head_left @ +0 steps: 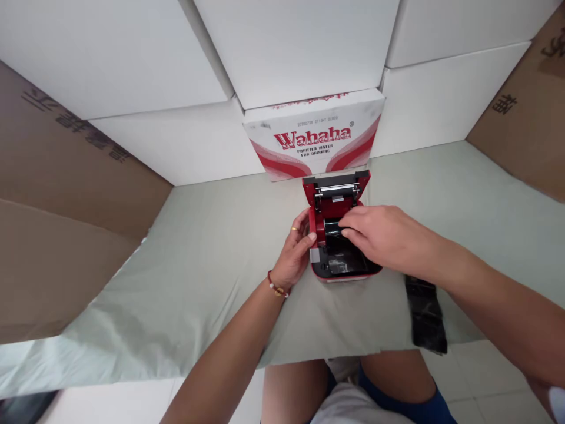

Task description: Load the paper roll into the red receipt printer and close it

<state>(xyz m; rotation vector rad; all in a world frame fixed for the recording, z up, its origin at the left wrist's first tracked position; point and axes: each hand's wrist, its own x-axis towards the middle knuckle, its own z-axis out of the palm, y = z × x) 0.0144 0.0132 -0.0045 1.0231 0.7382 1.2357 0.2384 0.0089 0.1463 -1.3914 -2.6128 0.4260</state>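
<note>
A small red printer (338, 194) with its lid raised sits on the pale green cloth (212, 259) in front of me. My left hand (295, 252) grips the printer's left side, thumb pressed on the red edge. My right hand (380, 234) reaches over the open bay, its fingertips pinched on a black roll (332, 226) lying inside. The bay's inside is black and shiny.
A white and red Wahaha carton (315, 134) stands just behind the printer. White boxes (185, 141) are stacked along the back, brown cardboard (57, 194) at both sides. A black plastic bag (426, 312) hangs over the cloth's front edge at right.
</note>
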